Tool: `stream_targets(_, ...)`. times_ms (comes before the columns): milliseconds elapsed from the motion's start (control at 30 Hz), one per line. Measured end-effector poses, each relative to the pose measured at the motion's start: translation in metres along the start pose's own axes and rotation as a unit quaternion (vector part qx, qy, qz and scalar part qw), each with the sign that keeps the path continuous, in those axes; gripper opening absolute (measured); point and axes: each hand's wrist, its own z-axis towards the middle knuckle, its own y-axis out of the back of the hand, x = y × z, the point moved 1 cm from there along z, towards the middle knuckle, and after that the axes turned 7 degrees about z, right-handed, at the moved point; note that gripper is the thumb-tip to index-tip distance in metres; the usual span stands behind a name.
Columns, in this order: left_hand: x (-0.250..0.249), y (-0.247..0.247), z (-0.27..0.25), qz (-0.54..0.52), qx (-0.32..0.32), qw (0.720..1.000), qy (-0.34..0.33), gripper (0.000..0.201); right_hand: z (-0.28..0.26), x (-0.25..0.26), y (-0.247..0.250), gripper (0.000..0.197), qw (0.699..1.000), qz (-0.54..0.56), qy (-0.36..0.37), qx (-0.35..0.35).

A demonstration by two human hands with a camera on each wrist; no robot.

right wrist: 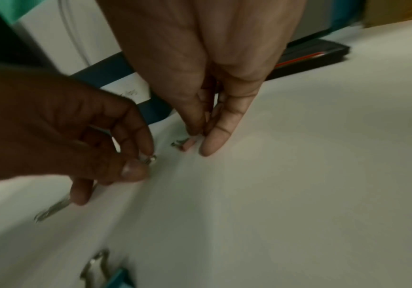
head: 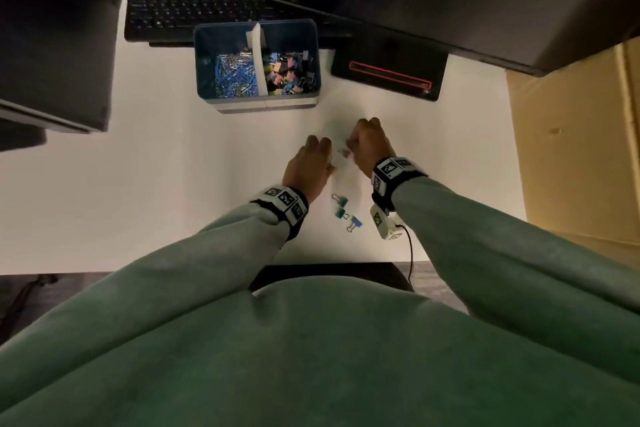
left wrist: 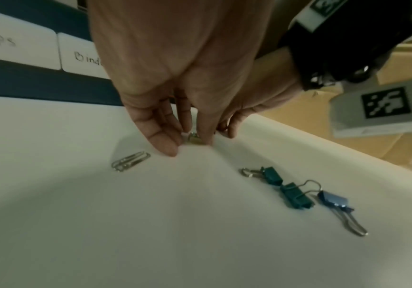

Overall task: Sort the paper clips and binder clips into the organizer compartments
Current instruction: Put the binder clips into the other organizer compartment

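The blue organizer (head: 207,45) stands at the back, with paper clips in its left compartment and binder clips in its right. My left hand (head: 329,163) (left wrist: 192,144) pinches a small metallic clip (left wrist: 195,139) (right wrist: 148,158) at the table surface. Just right of it, my right hand (head: 351,146) (right wrist: 200,140) pinches one end of a pink binder clip (right wrist: 187,144) (head: 343,151) lying on the table. A silver paper clip (left wrist: 131,161) lies by the left fingers. Two green binder clips (head: 340,206) (left wrist: 271,175) and a blue binder clip (head: 356,222) (left wrist: 333,200) lie nearer me.
A black keyboard (head: 194,7) sits behind the organizer, and a black device with a red outline (head: 388,74) lies to its right. Dark monitors overhang the back and left. A cardboard box (head: 571,149) stands off the desk's right edge.
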Motion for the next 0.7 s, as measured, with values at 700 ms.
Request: stream_targets(700,0.059,0.009,-0.091,0.024,0.16,0.976,-0.148,0.023,-0.031,-0.006,-0.018,0.035,0.995,-0.063,0.037,0.064)
